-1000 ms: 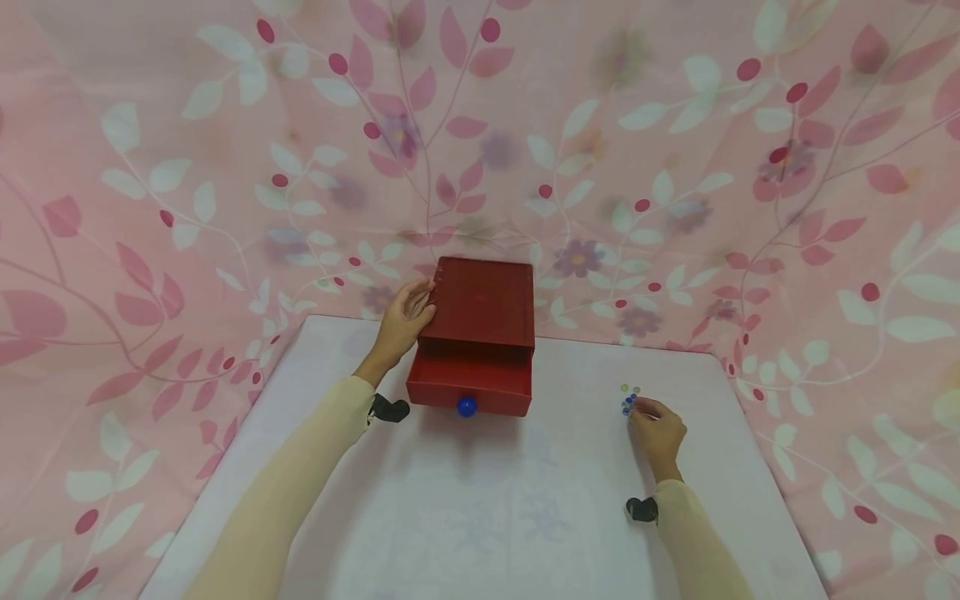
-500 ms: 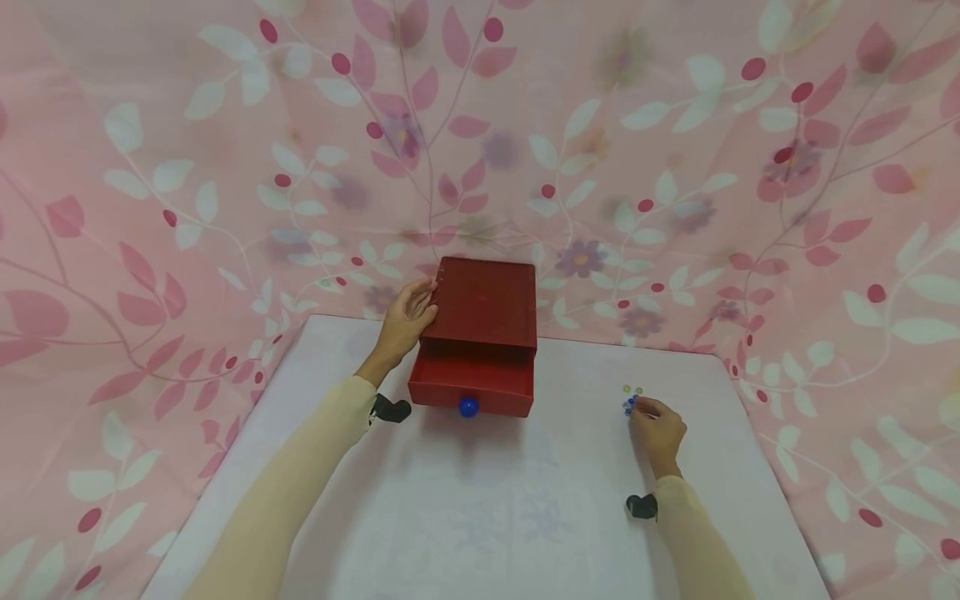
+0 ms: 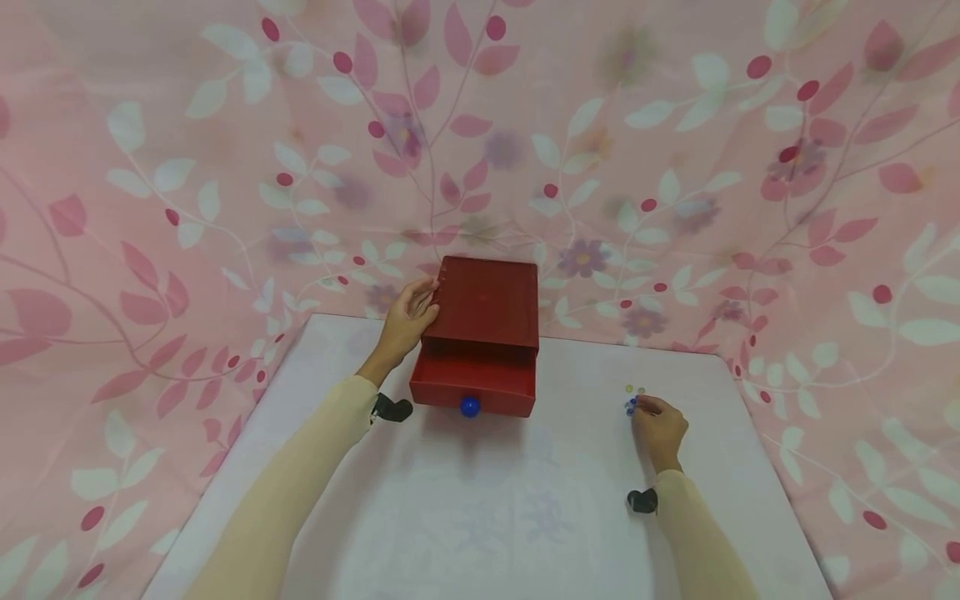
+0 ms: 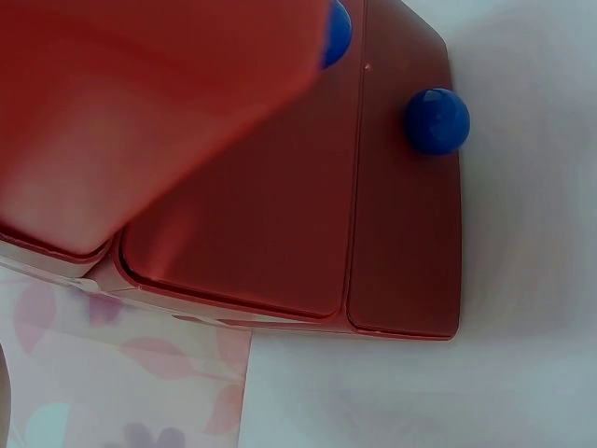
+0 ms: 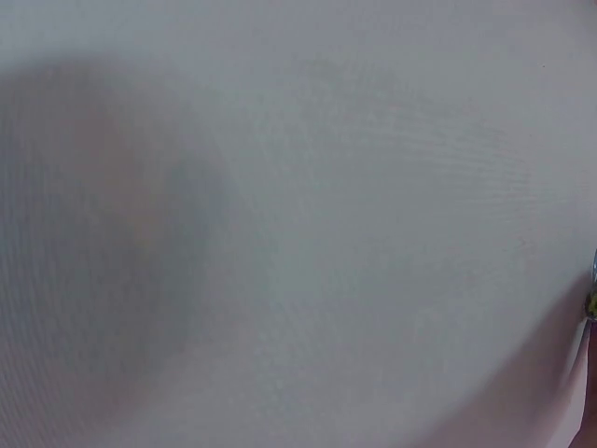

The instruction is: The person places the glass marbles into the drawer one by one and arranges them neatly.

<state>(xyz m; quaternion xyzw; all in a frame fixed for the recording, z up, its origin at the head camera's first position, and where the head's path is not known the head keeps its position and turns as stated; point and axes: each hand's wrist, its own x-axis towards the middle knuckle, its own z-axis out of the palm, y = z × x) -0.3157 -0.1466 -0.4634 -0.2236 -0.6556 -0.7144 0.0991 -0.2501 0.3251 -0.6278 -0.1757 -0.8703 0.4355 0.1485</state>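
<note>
The red cabinet (image 3: 487, 304) looks smooth plastic, its blue knobs (image 4: 437, 121) glossy

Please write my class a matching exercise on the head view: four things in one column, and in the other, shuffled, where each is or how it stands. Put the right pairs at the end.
Column one
1. left hand
2. right hand
3. top drawer
4. blue knob

Column two
A. pulled partway out, toward the person
B. with its fingertips down at some small round pieces
C. fixed to the middle of a drawer front
D. against the side of the red cabinet

Right pairs: 1-D, 2-B, 3-A, 4-C
</note>
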